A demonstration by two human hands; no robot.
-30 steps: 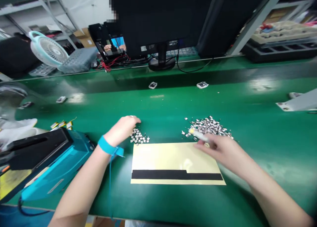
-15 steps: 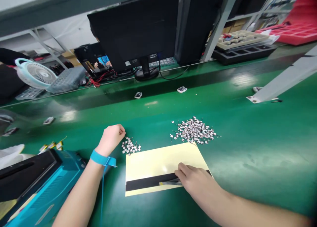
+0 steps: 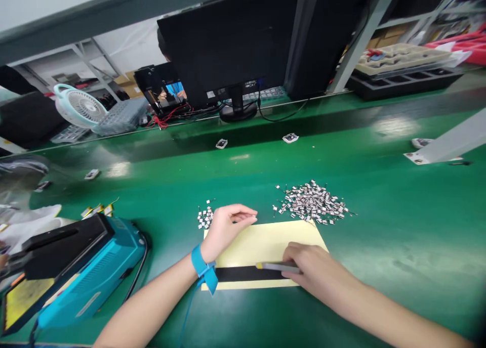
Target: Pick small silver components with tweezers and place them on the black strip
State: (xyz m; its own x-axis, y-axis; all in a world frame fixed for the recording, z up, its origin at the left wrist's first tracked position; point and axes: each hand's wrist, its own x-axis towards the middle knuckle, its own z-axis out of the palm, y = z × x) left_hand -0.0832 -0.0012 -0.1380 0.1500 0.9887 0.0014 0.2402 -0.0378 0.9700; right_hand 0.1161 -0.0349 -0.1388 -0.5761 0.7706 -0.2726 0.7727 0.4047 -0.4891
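My left hand (image 3: 225,230), with a blue wrist strap (image 3: 204,263), is above the upper left part of a pale yellow sheet (image 3: 266,239). Its fingers stretch to the right, thumb and fingertips close together, and I see nothing between them. Just left of it lies a small pile of tiny white parts (image 3: 205,218), partly hidden by the hand. My right hand (image 3: 309,264) is closed round slim grey tweezers (image 3: 273,267) with a yellow end, over the black strip (image 3: 239,273) on the sheet. Beyond the sheet spreads a larger pile of similar parts (image 3: 313,201).
A teal and black machine (image 3: 94,267) stands at the left. At the back are a monitor (image 3: 231,49), a small fan (image 3: 81,106) and stacked trays (image 3: 402,70). A grey metal leg (image 3: 451,140) slants onto the green bench at the right.
My left hand has moved right, from the small pile to over the sheet, and its fingers have stretched out. My right hand keeps the tweezers, now tilted differently. The view has shifted.
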